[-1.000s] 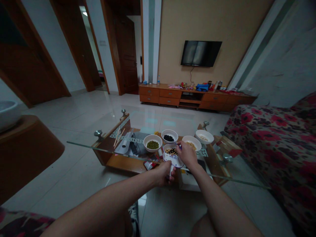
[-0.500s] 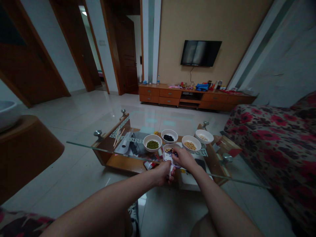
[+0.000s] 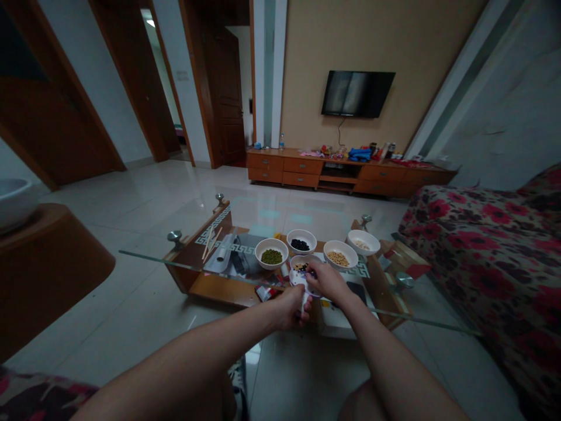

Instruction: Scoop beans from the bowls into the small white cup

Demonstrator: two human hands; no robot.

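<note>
My left hand (image 3: pixel 297 307) is closed round the handle of a small white bowl with a purple rim (image 3: pixel 299 282), held at the table's near edge. Mixed pale and black beans lie inside it. Over that bowl reaches my right hand (image 3: pixel 325 280), fingertips pinched together among the beans; whatever they grip is too small to make out. Close by stand a white bowl of green beans (image 3: pixel 271 256), one of black beans (image 3: pixel 300 244), one of yellowish beans (image 3: pixel 338 258) and, farther right, one with pale contents (image 3: pixel 362 244).
The bowls rest on a glass coffee table (image 3: pixel 153 257) with metal knobs. Chopsticks (image 3: pixel 209 242) lie at its left. A red packet (image 3: pixel 265 293) and a white box (image 3: pixel 335 318) show below the glass. A flowered sofa (image 3: pixel 460 234) stands right, a brown stool (image 3: pixel 56 263) left.
The right hand's fingers have shifted very slightly over the handled bowl. The left hand keeps its grip, and the other bowls stay where they were.
</note>
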